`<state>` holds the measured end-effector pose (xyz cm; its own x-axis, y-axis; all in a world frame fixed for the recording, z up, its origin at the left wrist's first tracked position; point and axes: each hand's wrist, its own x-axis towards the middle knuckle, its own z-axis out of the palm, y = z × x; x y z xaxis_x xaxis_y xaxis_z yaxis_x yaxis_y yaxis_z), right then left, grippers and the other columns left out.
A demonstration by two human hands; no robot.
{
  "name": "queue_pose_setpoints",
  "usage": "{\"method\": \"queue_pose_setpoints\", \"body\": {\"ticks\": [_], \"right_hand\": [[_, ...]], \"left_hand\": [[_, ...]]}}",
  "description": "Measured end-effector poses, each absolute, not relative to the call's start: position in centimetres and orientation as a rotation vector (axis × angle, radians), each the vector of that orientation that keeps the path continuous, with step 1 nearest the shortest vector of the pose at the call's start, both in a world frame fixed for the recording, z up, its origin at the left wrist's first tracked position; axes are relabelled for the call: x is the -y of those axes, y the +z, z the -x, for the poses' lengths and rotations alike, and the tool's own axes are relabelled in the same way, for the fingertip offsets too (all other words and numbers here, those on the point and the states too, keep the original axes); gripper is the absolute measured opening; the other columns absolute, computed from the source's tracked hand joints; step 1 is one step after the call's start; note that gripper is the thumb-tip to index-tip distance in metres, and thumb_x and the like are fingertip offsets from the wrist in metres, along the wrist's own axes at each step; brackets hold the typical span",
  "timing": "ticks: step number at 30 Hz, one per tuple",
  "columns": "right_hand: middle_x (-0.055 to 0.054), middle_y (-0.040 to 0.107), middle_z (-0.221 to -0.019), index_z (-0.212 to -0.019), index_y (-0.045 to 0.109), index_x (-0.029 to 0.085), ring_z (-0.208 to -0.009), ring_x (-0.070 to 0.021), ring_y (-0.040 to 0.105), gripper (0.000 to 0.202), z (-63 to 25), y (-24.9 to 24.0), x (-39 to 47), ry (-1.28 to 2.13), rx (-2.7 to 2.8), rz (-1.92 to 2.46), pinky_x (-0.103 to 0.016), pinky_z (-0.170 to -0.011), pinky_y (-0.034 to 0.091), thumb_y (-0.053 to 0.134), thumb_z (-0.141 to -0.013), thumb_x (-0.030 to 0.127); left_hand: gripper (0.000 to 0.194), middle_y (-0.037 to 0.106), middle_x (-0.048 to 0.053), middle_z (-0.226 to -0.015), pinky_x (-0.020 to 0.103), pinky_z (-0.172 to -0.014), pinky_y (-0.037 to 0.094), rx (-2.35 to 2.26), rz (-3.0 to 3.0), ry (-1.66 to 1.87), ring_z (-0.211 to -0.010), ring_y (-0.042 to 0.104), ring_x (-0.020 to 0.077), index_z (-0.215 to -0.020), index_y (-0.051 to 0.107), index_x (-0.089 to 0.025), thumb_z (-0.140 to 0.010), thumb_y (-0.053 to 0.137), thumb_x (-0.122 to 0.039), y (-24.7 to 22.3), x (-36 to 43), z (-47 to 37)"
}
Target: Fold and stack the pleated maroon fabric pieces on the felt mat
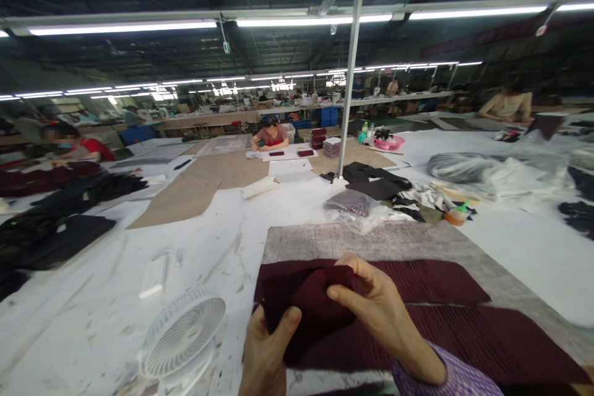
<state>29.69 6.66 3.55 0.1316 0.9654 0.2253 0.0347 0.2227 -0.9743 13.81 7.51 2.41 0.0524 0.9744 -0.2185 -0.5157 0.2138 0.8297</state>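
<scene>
A dark maroon fabric piece [315, 297] is held up between my two hands in the head view. My left hand [271, 346] grips its lower left edge, thumb on top. With thumb and fingers, my right hand [371, 297] pinches its upper right part, and the cloth bulges between them. Below and to the right, more maroon pieces lie fanned out in two overlapping rows, an upper row [436, 281] and a lower row [492, 340]. Both rest on a grey, worn sheet [297, 242]. The fingers of my left hand are partly hidden behind the cloth.
A white fan [185, 337] and a white power strip [154, 275] are at the left. Beyond the sheet lie a plastic-wrapped bundle [355, 204], black scraps [375, 180], an orange bottle [457, 215] and a metal post [351, 74]. Several people work at tables farther back.
</scene>
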Motion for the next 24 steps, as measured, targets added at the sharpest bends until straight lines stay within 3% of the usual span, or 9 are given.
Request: {"method": "queue_pose_setpoints", "body": {"ticks": [7, 11, 16, 20, 24], "right_hand": [[0.003, 0.053, -0.075, -0.072, 0.057, 0.02, -0.071, -0.0126, 0.049, 0.017, -29.9, 3.5, -6.4, 0.966, 1.141, 1.043, -0.022, -0.064, 0.041, 0.074, -0.069, 0.018], [0.002, 0.055, -0.077, -0.074, 0.058, 0.021, -0.074, -0.0136, 0.051, 0.017, -30.0, 3.9, -6.1, 0.971, 1.121, 1.051, -0.023, -0.067, 0.043, 0.073, -0.067, 0.016], [0.002, 0.054, -0.075, -0.075, 0.058, 0.02, -0.07, -0.0131, 0.05, 0.017, -30.1, 4.3, -5.9, 1.031, 1.126, 1.052, -0.022, -0.063, 0.042, 0.074, -0.07, 0.025], [-0.001, 0.059, -0.083, -0.09, 0.058, 0.021, -0.077, -0.0159, 0.055, 0.026, -30.3, 3.2, -6.2, 1.112, 1.137, 1.019, -0.025, -0.068, 0.046, 0.071, -0.075, 0.037], [-0.005, 0.058, -0.098, -0.1, 0.057, 0.023, -0.091, -0.0206, 0.055, 0.031, -30.8, 1.5, -6.1, 0.769, 1.18, 1.058, -0.032, -0.079, 0.046, 0.07, -0.077, 0.04]], "left_hand": [[0.063, 0.074, 0.011, -0.094, 0.039, -0.083, 0.053, -0.788, -0.712, 1.259, -0.093, 0.067, 0.0315, -0.112, 0.064, -0.014, -0.056, 0.081, -0.036, 3.1, -7.0, -14.1], [0.058, 0.075, 0.011, -0.091, 0.037, -0.08, 0.054, -0.839, -0.755, 1.303, -0.092, 0.067, 0.0306, -0.111, 0.064, -0.012, -0.06, 0.078, -0.038, 3.7, -6.9, -14.4], [0.041, 0.076, 0.006, -0.085, 0.031, -0.072, 0.056, -0.896, -0.694, 1.317, -0.082, 0.069, 0.0248, -0.099, 0.07, -0.015, -0.061, 0.079, -0.031, 4.3, -7.0, -15.0], [0.036, 0.076, 0.005, -0.083, 0.031, -0.069, 0.057, -0.884, -0.655, 1.371, -0.078, 0.07, 0.0235, -0.096, 0.071, -0.016, -0.062, 0.078, -0.027, 4.2, -7.3, -15.1], [0.036, 0.076, 0.005, -0.085, 0.034, -0.074, 0.057, -0.925, -0.648, 1.405, -0.078, 0.07, 0.0238, -0.094, 0.071, -0.016, -0.06, 0.079, -0.026, 3.8, -7.8, -14.5]]}}
